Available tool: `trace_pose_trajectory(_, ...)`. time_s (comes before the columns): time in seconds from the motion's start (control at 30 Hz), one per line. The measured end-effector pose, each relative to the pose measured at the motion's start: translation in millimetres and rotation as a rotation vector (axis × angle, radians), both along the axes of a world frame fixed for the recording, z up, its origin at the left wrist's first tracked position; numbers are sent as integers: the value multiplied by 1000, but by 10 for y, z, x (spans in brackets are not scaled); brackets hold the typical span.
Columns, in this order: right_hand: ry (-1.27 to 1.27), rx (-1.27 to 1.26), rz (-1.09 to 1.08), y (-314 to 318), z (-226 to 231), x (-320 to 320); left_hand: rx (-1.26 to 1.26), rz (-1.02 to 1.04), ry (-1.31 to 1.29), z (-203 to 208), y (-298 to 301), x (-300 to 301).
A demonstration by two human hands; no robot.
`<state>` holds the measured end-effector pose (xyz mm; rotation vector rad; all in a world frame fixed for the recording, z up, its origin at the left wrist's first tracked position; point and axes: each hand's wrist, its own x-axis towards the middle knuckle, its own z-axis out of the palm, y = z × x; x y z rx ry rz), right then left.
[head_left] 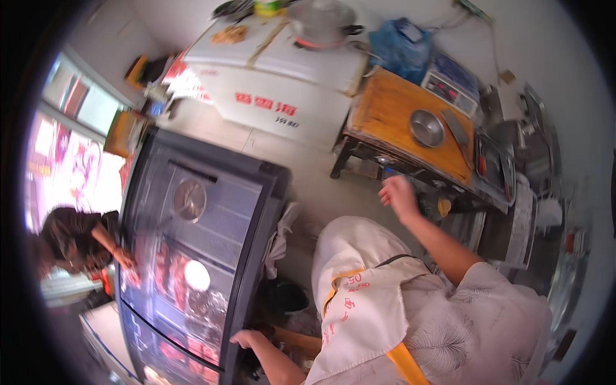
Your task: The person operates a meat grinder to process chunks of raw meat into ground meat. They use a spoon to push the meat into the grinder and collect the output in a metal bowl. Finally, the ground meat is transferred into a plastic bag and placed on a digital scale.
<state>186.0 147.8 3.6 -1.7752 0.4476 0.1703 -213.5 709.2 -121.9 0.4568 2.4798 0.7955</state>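
At the near edge of the glass-topped display freezer (pixel 192 256), low in the view, the left hand (pixel 247 338) rests on the dark frame, its grip laid flat on the rim and holding nothing else. The freezer's long axis runs away from that hand toward the upper left. The right hand (pixel 398 194) hangs in the air well apart, fingers loosely spread and empty, nearer the wooden worktop (pixel 398 115) with its steel bowl (pixel 427 127). Across the freezer, another person's hand (pixel 123 258) touches the glass.
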Motion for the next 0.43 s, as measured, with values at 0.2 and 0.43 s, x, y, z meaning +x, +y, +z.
trace_pose_trajectory(0.2,26,75,-525,-2047,-458,1017,-324,-792,-420,-329,-1108,-284)
trace_pose_trajectory(0.43,13,203,-536,-3150,-446,1167,-496,-935,-501,-37,-3251,458)
